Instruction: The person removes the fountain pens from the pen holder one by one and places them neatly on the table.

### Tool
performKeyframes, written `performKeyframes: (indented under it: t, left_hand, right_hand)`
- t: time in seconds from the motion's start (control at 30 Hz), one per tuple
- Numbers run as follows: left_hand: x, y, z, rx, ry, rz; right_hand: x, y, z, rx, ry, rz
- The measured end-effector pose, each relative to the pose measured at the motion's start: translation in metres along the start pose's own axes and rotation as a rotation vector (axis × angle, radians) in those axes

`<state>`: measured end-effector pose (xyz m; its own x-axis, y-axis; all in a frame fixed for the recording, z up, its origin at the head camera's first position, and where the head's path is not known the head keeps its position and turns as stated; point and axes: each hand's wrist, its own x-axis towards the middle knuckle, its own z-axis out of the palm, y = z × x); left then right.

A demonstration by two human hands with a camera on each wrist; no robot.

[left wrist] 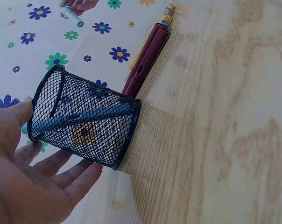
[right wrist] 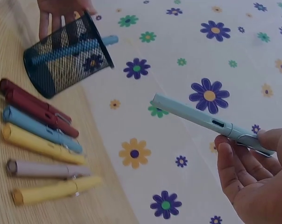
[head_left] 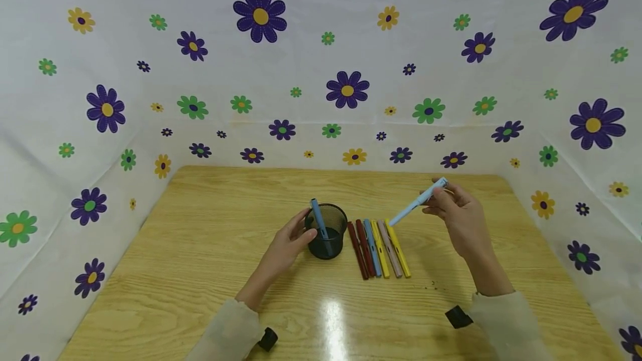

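Observation:
A black mesh pen cup stands upright on the table, one blue pen leaning inside it. My left hand holds the cup's left side, thumb at the rim and fingers along the mesh in the left wrist view. Between thumb and fingers, my right hand pinches a light blue pen by its clip end. That pen is raised and slanted, its other end pointing down toward the row. Right of the cup lie several pens side by side: two dark red pens, a blue pen, two yellow pens and a pale mauve pen.
The wood-grain table is backed and flanked by white cloth printed with flowers. Small dark specks lie on the table below the right hand. A black strap piece hangs by the right sleeve.

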<state>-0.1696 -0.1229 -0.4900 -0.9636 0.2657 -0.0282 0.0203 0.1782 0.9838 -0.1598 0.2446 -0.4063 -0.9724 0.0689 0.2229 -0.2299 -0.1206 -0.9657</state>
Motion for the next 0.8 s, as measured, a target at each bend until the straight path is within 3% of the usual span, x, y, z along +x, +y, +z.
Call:
performKeyframes:
  t: [0.8]
  left_hand:
    - [0.000, 0.001, -0.001, -0.012, -0.008, 0.001]
  right_hand:
    - [-0.017, -0.002, -0.066, -0.114, -0.043, 0.090]
